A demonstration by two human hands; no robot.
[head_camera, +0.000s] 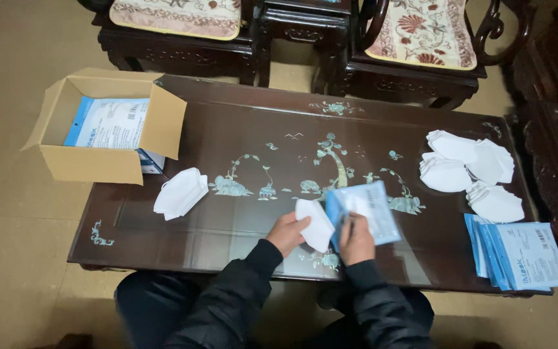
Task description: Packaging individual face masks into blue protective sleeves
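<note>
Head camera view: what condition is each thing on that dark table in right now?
Cardboard box: open, flaps up, packets inside.
White mask: folded, held by left hand.
Blue pouch: held by right hand.
Mask stack: folded, lying loose.
Mask piles: folded, heaped.
Pouch stack: flat, fanned.

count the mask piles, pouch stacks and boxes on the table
Mask piles: 2, one left, one right
Loose mask in the left hand: 1
Pouch in the right hand: 1
Pouch stacks: 1
Boxes: 1
Total: 6

White mask [314,223], blue packet [369,210]
</note>
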